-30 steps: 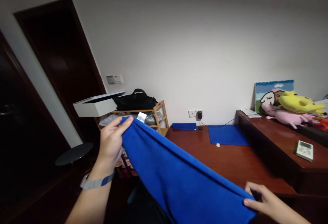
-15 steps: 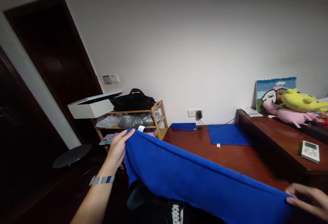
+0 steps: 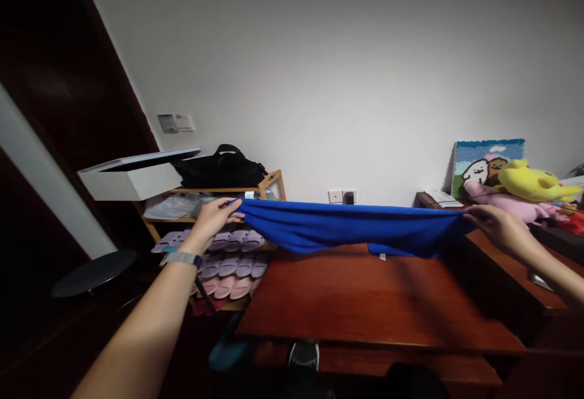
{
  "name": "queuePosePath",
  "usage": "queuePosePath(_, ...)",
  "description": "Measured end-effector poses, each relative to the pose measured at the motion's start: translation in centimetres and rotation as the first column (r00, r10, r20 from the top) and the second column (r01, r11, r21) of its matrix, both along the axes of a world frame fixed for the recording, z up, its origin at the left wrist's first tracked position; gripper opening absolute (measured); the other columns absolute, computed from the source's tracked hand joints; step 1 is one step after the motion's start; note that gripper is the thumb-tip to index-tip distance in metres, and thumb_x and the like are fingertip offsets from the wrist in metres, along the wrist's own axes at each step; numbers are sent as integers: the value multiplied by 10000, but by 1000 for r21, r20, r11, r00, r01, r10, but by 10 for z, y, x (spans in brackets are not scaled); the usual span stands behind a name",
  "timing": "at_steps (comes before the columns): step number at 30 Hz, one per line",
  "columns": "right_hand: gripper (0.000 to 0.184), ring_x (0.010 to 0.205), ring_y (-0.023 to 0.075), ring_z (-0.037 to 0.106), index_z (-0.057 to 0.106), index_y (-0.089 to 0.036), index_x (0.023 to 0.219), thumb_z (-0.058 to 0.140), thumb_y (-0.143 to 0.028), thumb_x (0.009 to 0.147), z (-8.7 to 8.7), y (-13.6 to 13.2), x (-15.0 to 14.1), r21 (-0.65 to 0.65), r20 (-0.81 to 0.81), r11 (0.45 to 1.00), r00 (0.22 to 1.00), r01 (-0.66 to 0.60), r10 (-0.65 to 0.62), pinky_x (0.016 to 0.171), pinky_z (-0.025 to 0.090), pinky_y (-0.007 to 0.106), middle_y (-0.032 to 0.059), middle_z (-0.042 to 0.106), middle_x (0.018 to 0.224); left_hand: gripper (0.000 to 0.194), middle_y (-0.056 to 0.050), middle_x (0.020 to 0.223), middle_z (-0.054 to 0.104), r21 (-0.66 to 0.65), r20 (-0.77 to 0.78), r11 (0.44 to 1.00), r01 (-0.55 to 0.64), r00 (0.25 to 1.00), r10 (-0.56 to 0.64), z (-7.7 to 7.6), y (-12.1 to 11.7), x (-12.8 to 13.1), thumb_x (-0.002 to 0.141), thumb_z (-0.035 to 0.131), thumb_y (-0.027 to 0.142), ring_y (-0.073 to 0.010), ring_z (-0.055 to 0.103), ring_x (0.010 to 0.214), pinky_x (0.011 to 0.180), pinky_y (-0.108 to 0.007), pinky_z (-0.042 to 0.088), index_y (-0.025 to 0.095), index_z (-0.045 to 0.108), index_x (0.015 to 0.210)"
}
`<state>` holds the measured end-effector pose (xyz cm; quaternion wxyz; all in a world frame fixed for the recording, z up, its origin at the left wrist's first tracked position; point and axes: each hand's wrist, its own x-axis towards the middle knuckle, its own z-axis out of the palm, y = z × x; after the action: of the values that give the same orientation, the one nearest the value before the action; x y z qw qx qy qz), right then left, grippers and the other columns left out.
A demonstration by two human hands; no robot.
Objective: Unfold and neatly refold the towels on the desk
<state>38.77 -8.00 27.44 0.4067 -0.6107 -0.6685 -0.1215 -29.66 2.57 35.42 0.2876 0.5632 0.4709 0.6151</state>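
Note:
A blue cloth (image 3: 337, 225) is stretched taut between my two hands above the reddish-brown table (image 3: 337, 308). My left hand (image 3: 215, 219) pinches its left corner, close to a small white tag (image 3: 249, 194). At the other end, my right hand (image 3: 495, 224) is closed on the right corner. The cloth's lower part hangs loose in folds. Below it, part of another blue cloth (image 3: 387, 250) lies flat on the table with a white label at its edge; the rest of that one is hidden.
On the left stands a wooden rack holding several slippers (image 3: 228, 265), a black bag (image 3: 223, 166) and a white box (image 3: 132, 183). Plush toys (image 3: 533, 181) lie on a raised surface at right, beside a dog picture (image 3: 488, 165). A round stool (image 3: 93, 272) is at lower left.
Both hands have risen and the held cloth has gone from slanting down to the right to nearly level, pulled tight. It is farther out over the table, whose front edge now shows.

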Motion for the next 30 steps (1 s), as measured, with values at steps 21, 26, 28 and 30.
queuePosePath(21,438,998,316,751,818,-317,962,533,-644,904,-331,-74,-24,-198,-123,970,986,-138,115,857,644,403,79,779,1105,283,-55,1081,779,52,-902,995,-88,423,85,-324,-68,-48,870,481,306,-277,698,1085,1007,-446,521,273,753,943)
queuePosePath(26,478,1002,312,751,820,-312,1011,514,-663,903,-332,-91,-23,-243,-94,961,989,-131,112,879,639,399,90,770,1143,360,-23,1097,795,90,-919,995,-43,381,100,-333,-84,-62,922,438,364,-266,730,1069,1000,-418,559,300,786,990)
queuePosePath(28,457,1032,311,742,813,-322,1052,528,-643,897,-329,-97,-23,-270,-70,955,992,-121,106,896,634,403,79,762,1170,382,-13,1132,789,93,-929,996,-16,359,92,-341,-92,-67,927,430,363,-262,739,1066,975,-401,582,310,794,1028)
queuePosePath(30,431,1054,312,735,802,-339,1086,541,-619,890,-324,-101,-23,-303,-39,946,993,-117,111,898,635,410,62,764,1168,389,-6,1184,772,93,-935,996,16,345,82,-346,-99,-72,940,430,346,-253,735,1084,972,-381,588,327,788,1091)
